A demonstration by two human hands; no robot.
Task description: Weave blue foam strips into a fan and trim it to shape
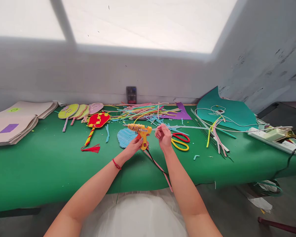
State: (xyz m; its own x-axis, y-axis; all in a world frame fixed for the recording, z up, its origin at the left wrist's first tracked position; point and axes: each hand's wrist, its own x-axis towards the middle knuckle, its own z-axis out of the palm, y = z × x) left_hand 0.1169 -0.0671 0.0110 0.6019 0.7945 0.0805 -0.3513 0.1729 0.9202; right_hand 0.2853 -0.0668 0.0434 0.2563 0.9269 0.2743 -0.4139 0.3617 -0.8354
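Observation:
My left hand [134,147] is closed around the handle of a yellow glue gun [144,130], its nozzle pointing left. Just behind the gun, my right hand [164,135] pinches a long translucent glue stick [189,127], which runs from the gun's rear out to the right. Under the gun's nozzle lies a round fan shape covered in blue pipe cleaners [125,138], partly hidden by the gun and my left hand. Scissors [181,144] with red and yellow handles rest right of my right hand. A pink pipe cleaner [166,179] lies between my forearms.
Finished fans [98,120] lie left of a heap of coloured pipe cleaners [140,112]. Cardboard sheets [12,126] sit at far left. A white cable [236,123] loops over teal sheeting [227,108] near a power strip [273,141]. A black cord trails from the gun.

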